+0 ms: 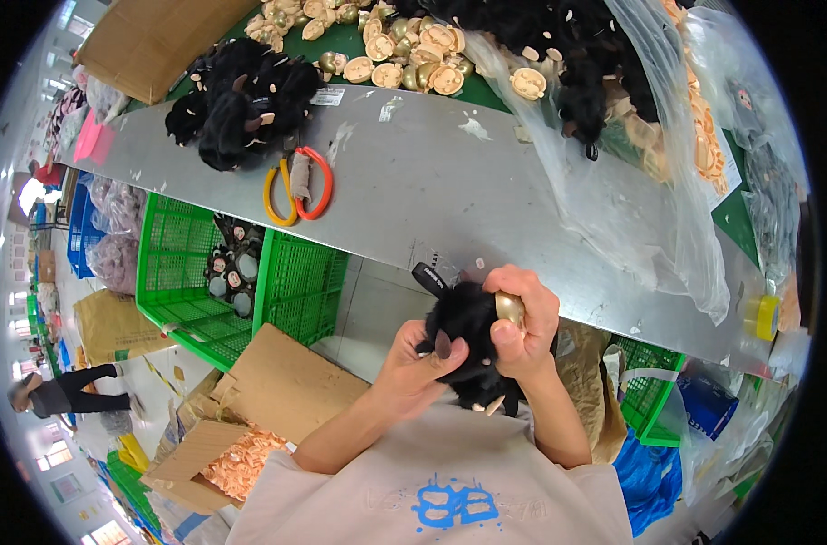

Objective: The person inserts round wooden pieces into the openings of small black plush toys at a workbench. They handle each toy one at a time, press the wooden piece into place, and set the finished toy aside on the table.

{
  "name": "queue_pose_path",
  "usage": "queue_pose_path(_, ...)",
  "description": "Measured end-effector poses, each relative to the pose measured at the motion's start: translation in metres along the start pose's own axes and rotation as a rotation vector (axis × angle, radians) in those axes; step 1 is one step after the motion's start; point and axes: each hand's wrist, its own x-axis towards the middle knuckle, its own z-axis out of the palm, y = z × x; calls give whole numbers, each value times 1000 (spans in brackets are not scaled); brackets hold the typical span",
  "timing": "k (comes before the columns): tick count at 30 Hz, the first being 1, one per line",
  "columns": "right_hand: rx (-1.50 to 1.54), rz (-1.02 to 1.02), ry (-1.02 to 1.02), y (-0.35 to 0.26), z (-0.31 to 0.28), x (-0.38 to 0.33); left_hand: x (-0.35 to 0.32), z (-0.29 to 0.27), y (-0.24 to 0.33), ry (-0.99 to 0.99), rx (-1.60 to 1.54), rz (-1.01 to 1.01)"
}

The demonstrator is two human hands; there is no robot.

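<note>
A black plush toy (465, 318) with a dark loop tag is held in front of my chest, by the table's near edge. My left hand (415, 363) grips its left side, the thumb beside a small brown ear. Between the thumb and fingers of my right hand (528, 318) is a shiny gold rounded piece (510, 310), pressed against the toy's right side. What the piece's far side looks like is hidden. Small pale parts stick out at the toy's lower end.
Scissors (297, 186) with orange and red handles lie on the metal table (413, 182). Black plush pieces (241, 100) and gold-backed face pieces (418, 50) are piled beyond. A plastic bag (604, 227) drapes at right. Green crates (300, 282) and a carton of peach-coloured pieces (243, 461) stand below left.
</note>
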Motion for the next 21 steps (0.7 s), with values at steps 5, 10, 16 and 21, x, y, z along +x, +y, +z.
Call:
queue_pose_path(5,-47,-20,-49,4,-1,-1,2,-13,6,-89,129,-3)
queue_pose_path(10,-90,-75,-77,2,-4,5,2,-8,19,-86,397,19)
queue_pose_path(16,-161,-146,-121,-12,-7,5,-4,15,29,22,514,156)
queue_pose_path(21,-136,-59,-25,-18,-7,5,3,15,25,55,476,179)
